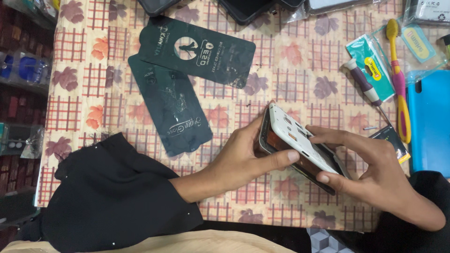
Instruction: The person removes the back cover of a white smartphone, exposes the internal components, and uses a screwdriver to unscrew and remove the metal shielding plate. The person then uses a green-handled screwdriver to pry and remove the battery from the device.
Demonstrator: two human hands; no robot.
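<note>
The fingers point(328, 178) of the right hand point(370, 171) are curled around a phone point(300, 145), with the thumb pressed on its lower edge and a fingertip laid on the white frame point(302, 138) on top. The left hand point(243, 159) is closed on the same phone from the other side, its thumb lying along the near edge. The phone is held tilted just above the table point(290, 75), near the middle of its front half, and the white frame is seen lifted slightly from the dark body beneath. A black sleeve point(112, 197) is worn on the left arm. Two dark green flat packets point(187, 84) are laid overlapping on the leaf-patterned cloth to the left. To the right, a small screwdriver point(363, 84), a yellow and pink toothbrush point(399, 79) and a blue case point(431, 122) are found.
</note>
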